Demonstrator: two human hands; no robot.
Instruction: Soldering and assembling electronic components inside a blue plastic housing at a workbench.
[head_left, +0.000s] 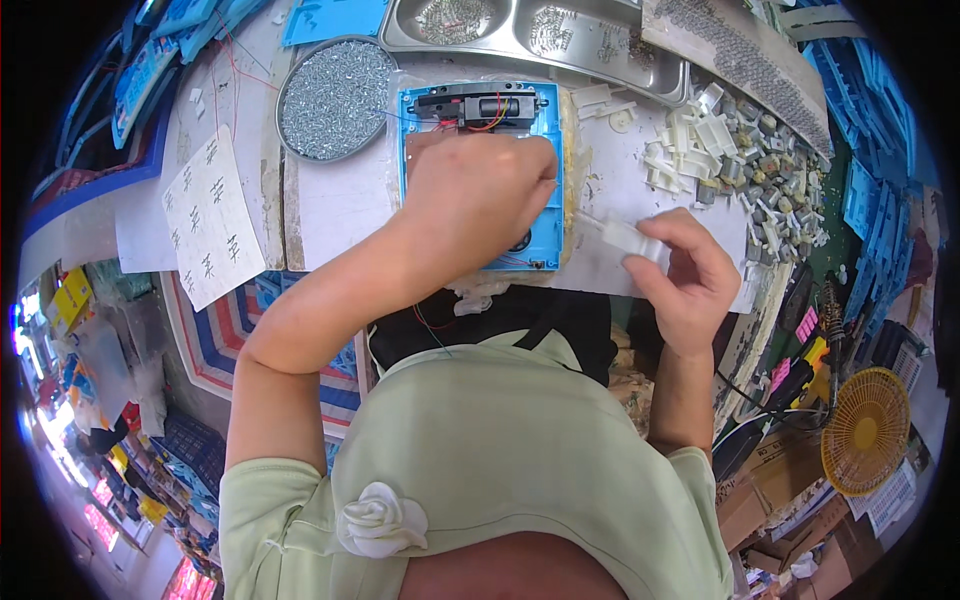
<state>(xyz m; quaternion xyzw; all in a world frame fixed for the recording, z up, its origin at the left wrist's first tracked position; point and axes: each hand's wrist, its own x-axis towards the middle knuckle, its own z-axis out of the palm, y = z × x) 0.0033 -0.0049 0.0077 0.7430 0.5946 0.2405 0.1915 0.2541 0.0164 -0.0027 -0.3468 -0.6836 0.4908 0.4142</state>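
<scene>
A blue plastic housing (549, 230) lies on the worktable in front of me, with a black motor unit (490, 107) and thin coloured wires fitted across its far end. Over the middle of this housing my left hand (475, 195) is closed, its fingers curled down and away from view. Whatever it may grip is hidden beneath the knuckles. Just right of the housing, my right hand (690, 270) pinches a small white plastic part (630, 240) between thumb and fingers. That part is slightly blurred and points toward the housing.
A round dish of small screws (335, 100) stands to the left, beside a paper sheet with handwriting (212, 220). Metal trays (505, 45) holding small metal parts sit at the back. Loose white and grey parts (740, 160) are heaped at the right, above a yellow fan (865, 432).
</scene>
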